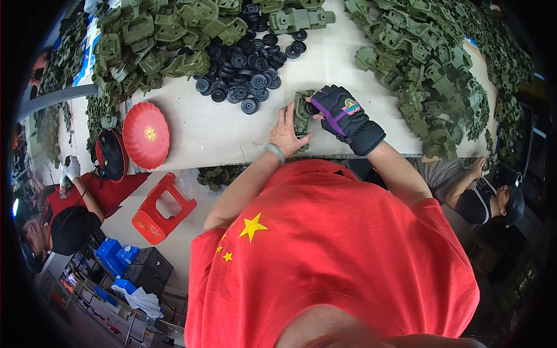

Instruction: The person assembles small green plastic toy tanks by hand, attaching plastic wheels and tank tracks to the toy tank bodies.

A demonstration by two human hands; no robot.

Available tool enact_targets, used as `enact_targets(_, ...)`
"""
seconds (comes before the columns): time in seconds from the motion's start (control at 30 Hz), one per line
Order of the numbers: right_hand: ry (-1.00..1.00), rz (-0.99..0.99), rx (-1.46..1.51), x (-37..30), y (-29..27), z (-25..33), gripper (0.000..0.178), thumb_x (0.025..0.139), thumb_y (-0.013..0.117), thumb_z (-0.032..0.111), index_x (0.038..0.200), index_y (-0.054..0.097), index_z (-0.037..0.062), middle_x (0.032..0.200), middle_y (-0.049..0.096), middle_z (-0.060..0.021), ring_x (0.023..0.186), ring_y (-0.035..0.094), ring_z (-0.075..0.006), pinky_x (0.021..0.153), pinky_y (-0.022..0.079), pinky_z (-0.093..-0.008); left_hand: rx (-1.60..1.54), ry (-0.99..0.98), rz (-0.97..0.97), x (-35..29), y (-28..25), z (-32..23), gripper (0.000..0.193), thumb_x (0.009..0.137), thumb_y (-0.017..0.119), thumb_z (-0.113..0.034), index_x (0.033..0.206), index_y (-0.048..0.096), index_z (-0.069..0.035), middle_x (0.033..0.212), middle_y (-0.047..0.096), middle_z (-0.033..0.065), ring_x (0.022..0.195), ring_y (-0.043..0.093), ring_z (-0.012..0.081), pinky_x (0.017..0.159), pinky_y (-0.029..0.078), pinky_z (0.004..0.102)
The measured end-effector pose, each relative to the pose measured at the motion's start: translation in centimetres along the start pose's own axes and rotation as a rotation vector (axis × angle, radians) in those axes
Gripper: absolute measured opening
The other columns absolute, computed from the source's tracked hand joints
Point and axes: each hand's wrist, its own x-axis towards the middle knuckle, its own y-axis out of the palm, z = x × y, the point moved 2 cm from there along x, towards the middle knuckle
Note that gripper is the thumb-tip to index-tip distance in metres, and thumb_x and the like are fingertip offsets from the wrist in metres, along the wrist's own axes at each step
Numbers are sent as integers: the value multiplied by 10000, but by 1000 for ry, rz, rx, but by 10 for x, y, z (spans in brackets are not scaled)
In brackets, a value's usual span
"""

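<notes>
My bare left hand (285, 134) is closed around an olive-green plastic toy vehicle body (300, 119), which stands on the table near its front edge. My right hand (343, 114) wears a black and purple glove with bare fingertips. Its fingers are closed on a small black toy wheel (312, 108), pressed against the right side of the vehicle body. Beyond my hands lies a heap of black wheels (243, 66). Near that heap, a longer green toy vehicle part (299, 21) lies on the table.
Green plastic parts (151, 37) are heaped at the far left, and another large pile (423, 69) covers the right side. A red scalloped plate (147, 136) lies on the left. Below the table stands a red stool (164, 209). One person (72, 211) works at left, another (481, 197) at right.
</notes>
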Motion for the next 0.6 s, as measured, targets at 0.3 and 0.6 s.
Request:
enact_targets(0.3,-3,0,-28,2,-1,-3,488,789,810,303,1214,700,90,1071,692,-165,1027,644,-380,903,503,-476,-34,-4,23,6,-4,-5,1224,718,893,-443,1656,160,-160,1532,348,186,1333,540,426,1057,528,508)
enact_targets(0.6,-100,-286,98,17,-7,27,413,913,726,235,1268,661,33,1142,692,-214,1075,630,-433,968,484,-531,-45,5,9,-2,0,12,1303,693,875,-446,1659,103,-34,1564,408,324,1428,438,486,1194,395,502)
